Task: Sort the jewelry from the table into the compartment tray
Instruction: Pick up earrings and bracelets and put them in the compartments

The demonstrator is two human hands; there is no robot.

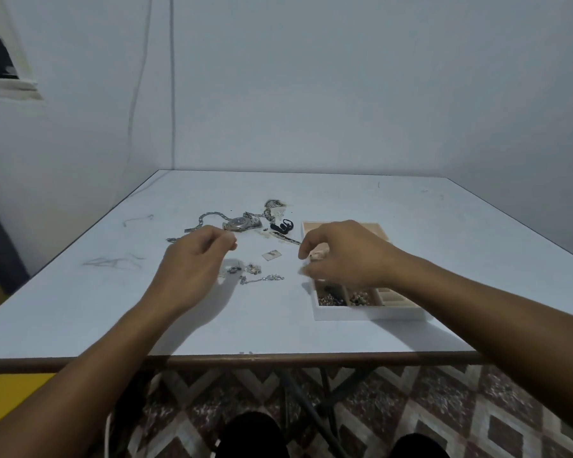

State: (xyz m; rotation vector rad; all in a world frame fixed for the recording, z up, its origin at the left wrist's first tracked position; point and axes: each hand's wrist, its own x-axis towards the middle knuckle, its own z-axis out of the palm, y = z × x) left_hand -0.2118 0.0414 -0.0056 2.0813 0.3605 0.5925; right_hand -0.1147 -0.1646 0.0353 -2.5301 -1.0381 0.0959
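**Q:** Where does the unsorted jewelry lie?

**A:** At the centre of the frame, on the white surface. Nearest the viewer are a thin chain and a small cluster, close together. Beyond them lie a watch, a heavy link chain and a black piece.

**Q:** Which relation governs the coming pick?

**A:** The thin chain's long axis runs left to right across the frame. It sits between the two hands, just right of and below the left hand. The right hand is farther off, poised above the compartment tray at right of centre. The left hand is therefore judged the nearer.

**Q:** How do the fingers stand?

**A:** On the left hand they are curled, with thumb and forefinger drawn close together above the surface. Whether they pinch something fine cannot be told. On the right hand they bend downward over the tray's left edge, and whether they hold anything cannot be told either.

**Q:** And the tray?

**A:** Two front compartments hold pieces, while the far one shows bare lining. With this much left on the surface, the sort is judged partway done.
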